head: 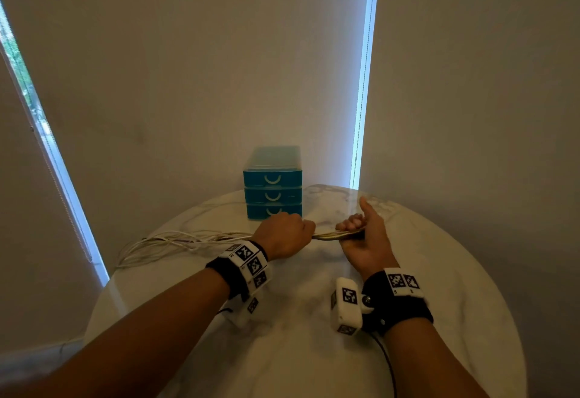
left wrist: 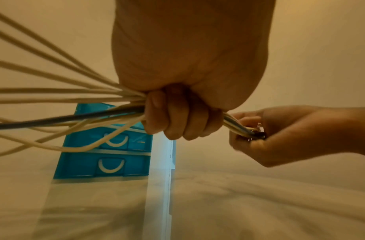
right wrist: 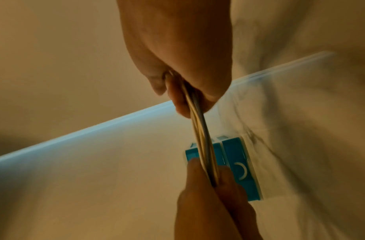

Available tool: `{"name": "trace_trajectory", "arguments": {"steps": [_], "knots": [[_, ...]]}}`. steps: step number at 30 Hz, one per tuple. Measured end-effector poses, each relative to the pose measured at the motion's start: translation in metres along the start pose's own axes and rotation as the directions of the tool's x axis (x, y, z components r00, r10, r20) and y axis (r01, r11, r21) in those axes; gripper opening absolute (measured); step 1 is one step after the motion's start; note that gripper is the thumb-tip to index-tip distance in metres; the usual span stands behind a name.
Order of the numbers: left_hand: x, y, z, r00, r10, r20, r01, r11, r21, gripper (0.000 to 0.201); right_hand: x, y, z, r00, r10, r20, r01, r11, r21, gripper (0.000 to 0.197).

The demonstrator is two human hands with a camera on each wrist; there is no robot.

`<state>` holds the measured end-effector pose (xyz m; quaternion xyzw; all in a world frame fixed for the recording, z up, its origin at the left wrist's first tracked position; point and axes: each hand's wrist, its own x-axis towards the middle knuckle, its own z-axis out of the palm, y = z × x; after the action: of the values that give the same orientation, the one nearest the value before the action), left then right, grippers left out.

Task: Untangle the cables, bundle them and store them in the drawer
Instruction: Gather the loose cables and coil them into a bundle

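A bundle of several white cables and one dark cable (head: 332, 235) is stretched between my two hands above the table. My left hand (head: 284, 234) grips the bundle in a fist (left wrist: 177, 116). My right hand (head: 361, 231) grips the cable ends, thumb raised; its fingers (right wrist: 177, 97) close around the strands. The loose lengths of cable (head: 163, 245) trail left across the table and fan out (left wrist: 54, 97) in the left wrist view. The blue drawer unit (head: 272, 192) with three shut drawers stands just behind my hands.
The round white marble table (head: 314, 350) carries everything. Its left edge is near the trailing cable loops. Behind stand pale roller blinds (head: 188, 68) with bright window gaps at the left and right.
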<state>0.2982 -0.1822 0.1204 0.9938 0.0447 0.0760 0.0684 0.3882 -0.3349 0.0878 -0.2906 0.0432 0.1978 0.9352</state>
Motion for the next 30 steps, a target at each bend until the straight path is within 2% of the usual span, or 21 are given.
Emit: {"name": "trace_trajectory", "arguments": {"steps": [1,3,4,5,6,7,8,9,10,11,13,15,17,18,20,22,26,28,30], "knots": [[0.001,-0.002,-0.001,1.0,-0.004,0.015,0.003,1.0,0.02,0.046,0.0,-0.003,-0.003,0.999,0.04,-0.003,-0.04,0.999,0.009,0.029],[0.002,-0.007,-0.003,1.0,-0.006,0.021,0.005,0.998,0.058,0.041,-0.006,-0.012,-0.005,0.998,0.063,-0.025,-0.064,0.997,-0.041,0.047],[0.003,-0.01,-0.004,1.0,-0.006,0.015,0.005,0.998,0.067,0.039,-0.007,-0.017,-0.005,0.996,-0.002,-0.089,-0.01,0.99,-0.139,0.052],[0.003,-0.011,-0.004,1.0,-0.005,0.008,0.004,0.997,0.073,0.037,-0.01,-0.02,-0.006,0.969,-0.155,-0.192,0.096,0.954,-0.283,0.05],[0.003,-0.011,-0.004,1.0,-0.004,0.007,0.003,0.997,0.074,0.037,-0.014,-0.022,-0.003,0.884,-0.383,-0.269,0.225,0.852,-0.472,0.044],[0.003,-0.01,-0.003,1.0,-0.009,0.013,0.008,0.997,0.074,0.037,-0.02,-0.021,0.001,0.769,-0.601,-0.218,0.359,0.689,-0.629,0.034],[0.003,-0.008,-0.003,1.0,-0.019,0.015,0.018,0.998,0.059,0.037,-0.024,-0.018,0.007,0.692,-0.719,-0.066,0.478,0.524,-0.705,0.025],[0.002,-0.007,-0.004,0.999,-0.031,0.016,0.03,0.999,0.034,0.038,-0.031,-0.011,0.018,0.683,-0.72,0.12,0.555,0.405,-0.727,0.018],[0.002,-0.006,-0.004,0.999,-0.036,0.006,0.036,0.999,0.007,0.039,-0.031,-0.001,0.023,0.724,-0.627,0.288,0.58,0.327,-0.746,0.016],[0.002,-0.006,-0.004,1.0,-0.027,-0.008,0.027,1.0,-0.013,0.039,-0.031,0.01,0.028,0.781,-0.47,0.411,0.567,0.258,-0.783,0.02],[0.001,-0.008,-0.004,1.0,0.009,-0.03,-0.011,0.998,-0.054,0.037,-0.025,0.031,0.031,0.855,-0.169,0.49,0.508,0.089,-0.857,0.031],[0.001,-0.012,-0.003,0.999,0.009,-0.042,-0.014,0.992,-0.125,0.043,-0.019,0.041,0.026,0.875,-0.059,0.481,0.481,-0.009,-0.876,0.044],[0.001,-0.016,-0.003,0.999,-0.004,-0.042,-0.007,0.971,-0.241,0.05,-0.015,0.04,0.023,0.883,-0.078,0.462,0.461,-0.034,-0.887,0.059],[0.001,-0.019,-0.003,0.999,0.001,-0.039,-0.012,0.958,-0.287,0.053,-0.015,0.038,0.023,0.886,-0.094,0.453,0.447,-0.085,-0.891,0.068],[-0.001,-0.024,-0.008,1.0,-0.001,-0.022,-0.007,0.937,-0.35,0.054,-0.014,0.034,0.026,0.873,-0.132,0.47,0.433,-0.238,-0.87,0.076],[-0.003,-0.033,-0.014,1.0,-0.027,-0.002,0.024,0.925,-0.379,0.055,-0.012,0.032,0.028,0.83,-0.186,0.526,0.436,-0.371,-0.82,0.07],[-0.002,-0.063,-0.023,0.995,-0.102,0.023,0.104,0.966,-0.237,0.066,-0.012,0.024,0.032,0.758,-0.216,0.615,0.459,-0.494,-0.739,0.064],[-0.005,-0.09,-0.027,0.988,-0.155,0.027,0.157,0.984,-0.088,0.072,-0.012,0.013,0.036,0.74,-0.202,0.642,0.433,-0.587,-0.684,0.062],[-0.012,-0.116,-0.029,0.981,-0.194,-0.023,0.194,0.981,-0.013,0.076,-0.008,-0.003,0.037,0.698,-0.192,0.69,0.408,-0.685,-0.603,0.061]]}}
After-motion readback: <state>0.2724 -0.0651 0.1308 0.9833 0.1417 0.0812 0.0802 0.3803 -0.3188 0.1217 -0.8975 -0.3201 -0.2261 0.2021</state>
